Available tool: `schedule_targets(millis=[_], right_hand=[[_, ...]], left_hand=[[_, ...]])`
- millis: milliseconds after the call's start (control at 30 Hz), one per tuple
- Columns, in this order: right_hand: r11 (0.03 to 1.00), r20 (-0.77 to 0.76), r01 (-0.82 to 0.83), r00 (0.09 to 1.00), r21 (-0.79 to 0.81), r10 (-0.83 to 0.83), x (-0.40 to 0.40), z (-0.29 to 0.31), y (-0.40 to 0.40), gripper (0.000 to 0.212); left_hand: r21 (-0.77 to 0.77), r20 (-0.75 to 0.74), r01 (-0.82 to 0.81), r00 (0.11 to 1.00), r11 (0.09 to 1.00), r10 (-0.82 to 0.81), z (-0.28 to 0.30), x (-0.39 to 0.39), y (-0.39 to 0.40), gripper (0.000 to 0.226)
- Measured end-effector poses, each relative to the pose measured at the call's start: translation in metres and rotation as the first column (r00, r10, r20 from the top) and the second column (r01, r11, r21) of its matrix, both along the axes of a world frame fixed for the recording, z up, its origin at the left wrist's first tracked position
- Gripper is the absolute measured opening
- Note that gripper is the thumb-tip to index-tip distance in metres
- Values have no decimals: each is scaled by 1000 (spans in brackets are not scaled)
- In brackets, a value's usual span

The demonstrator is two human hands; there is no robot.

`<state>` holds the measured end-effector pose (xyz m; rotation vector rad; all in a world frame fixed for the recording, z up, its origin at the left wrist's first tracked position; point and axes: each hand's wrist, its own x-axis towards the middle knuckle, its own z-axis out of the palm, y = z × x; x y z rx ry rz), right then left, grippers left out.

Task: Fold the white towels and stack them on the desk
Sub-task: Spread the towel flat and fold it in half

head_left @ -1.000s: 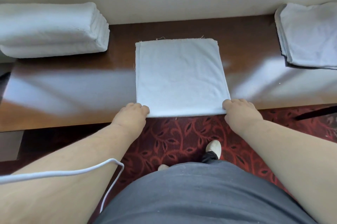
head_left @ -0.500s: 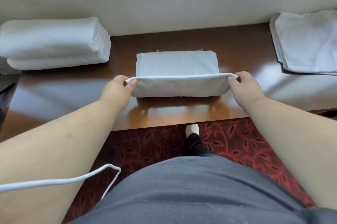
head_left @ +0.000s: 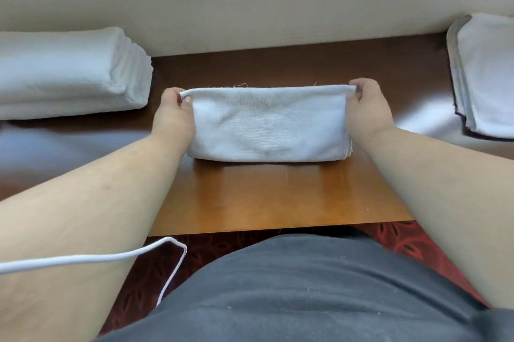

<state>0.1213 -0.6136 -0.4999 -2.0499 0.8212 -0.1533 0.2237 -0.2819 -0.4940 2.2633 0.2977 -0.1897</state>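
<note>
Brown tabletop (head_left: 278,197) spans mid frame. Folded towel stack (head_left: 69,71) upper left; flat towel pile (head_left: 486,77) upper right. White towel (head_left: 267,124) centre frame, doubled over on tabletop. Left hand (head_left: 173,113) pinches its top-left corner, right hand (head_left: 364,110) pinches top-right corner. White cable (head_left: 91,258) lower left.
</note>
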Motion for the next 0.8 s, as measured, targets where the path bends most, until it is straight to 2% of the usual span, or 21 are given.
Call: schedule_targets(millis=[133,233,433,533,633,733,800], right_hand=[[998,-32,7,999,-56,-9,27,-14,-13,11],[991,-104,-70,993,-113,58,43,-25,-22,20],[983,-205,-169,967,-74,151,53,-42,-29,39],[981,-192,-195,963,-18,188,49,-40,-30,51],[991,-143,-129,982,-34,123,38,-37,-24,56],[995,-192,0,981,-102,-20,7,-41,-11,38],[990,-253,-1,967,-143,-36,-19,-46,-2,32]], left_hand=[[59,-1,-21,1000,998,22,-17,28,-13,19],[114,-40,-26,999,993,30,-29,50,-19,29],[160,-142,-25,989,987,48,-46,66,-24,33],[131,-188,-58,979,990,82,-45,67,-23,39],[107,-173,-37,983,994,55,-40,56,-17,45],[148,-158,6,987,989,18,-42,29,-10,46],[169,-152,15,988,985,11,-48,7,-4,44]])
